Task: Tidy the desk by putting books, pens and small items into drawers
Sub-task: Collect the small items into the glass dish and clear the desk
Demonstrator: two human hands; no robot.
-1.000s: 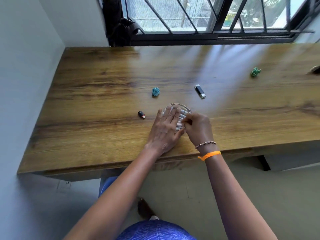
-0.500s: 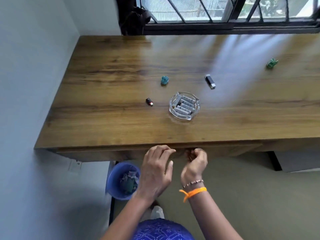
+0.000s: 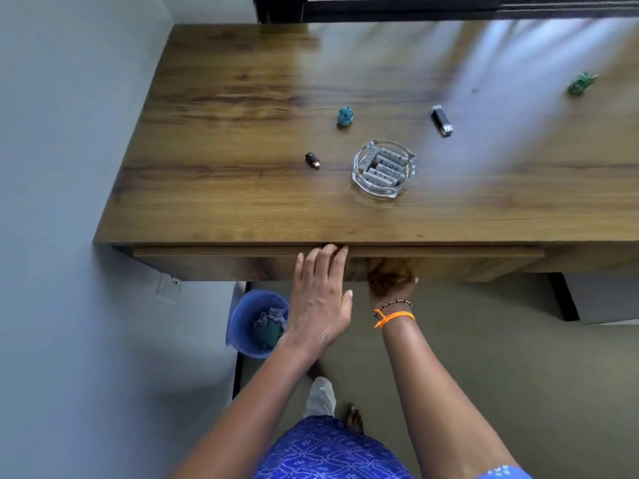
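Item: drawer [image 3: 449, 252], under the desk [image 3: 242, 209] front edge, shut or nearly so; we judge opening it to be the step in hand.

Task progress: early, by our reading. Nothing we see is stowed yet.

Left to put away, all on the desk beyond our hands:
- glass dish [image 3: 384, 167] holding batteries [image 3: 382, 166], just ahead of the right hand;
- small black cap-like piece [image 3: 312, 160], ahead of the left hand;
- teal lump [image 3: 345, 116], further ahead;
- USB stick [image 3: 441, 120], ahead and to the right;
- green lump [image 3: 582, 83], far right.

Left hand [image 3: 320, 299]: fingers straight, tips touching the drawer's top lip, holding nothing.

Right hand [image 3: 390, 281]: tucked beneath the drawer front, fingers hidden; we cannot tell its grip.

Below the left hand: blue bin [image 3: 242, 326] with scraps.
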